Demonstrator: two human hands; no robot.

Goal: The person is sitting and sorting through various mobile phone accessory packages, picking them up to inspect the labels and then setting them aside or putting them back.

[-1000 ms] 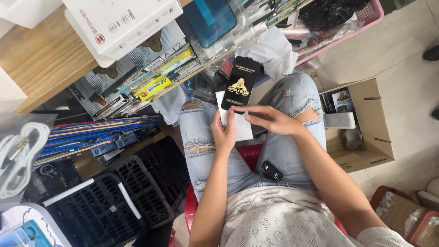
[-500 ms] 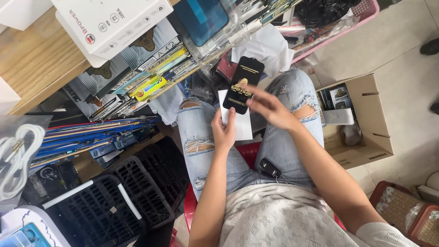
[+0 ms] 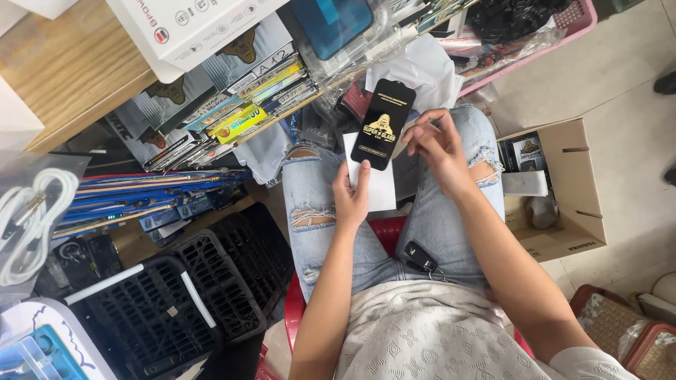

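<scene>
Head camera looked straight down onto the lap, and I read the work as parting a flat black packet (image 3: pixel 384 123) from the white sleeve (image 3: pixel 380 186) behind it. The left hand (image 3: pixel 352 193) was closed on the lower end of the sleeve, thumb across its face, holding it above the knees. The packet lay against the sleeve's front, its upper half standing out past the sleeve's top edge. The right hand (image 3: pixel 438 148) sat just beside the packet's right edge with its fingers loosely curled. I could not tell whether the fingertips gripped the edge or only touched it.

By my judgement, drawing the packet clear would call for a firm pinch on that right edge while the left kept the sleeve steady. A straight pull along the packet's length would stop the thin piece from bending.

A black key fob (image 3: pixel 420 257) rested on the right thigh, near the right forearm, and a sharp move of the leg could tip it off the red chair (image 3: pixel 384 229). Rows of flat packets (image 3: pixel 239 105) crowded the shelf just beyond the knees. A cardboard box (image 3: pixel 574 183) stood open beside the right knee, and black crates (image 3: pixel 211 281) stood by the left leg. Room to swing either elbow looked tight.
</scene>
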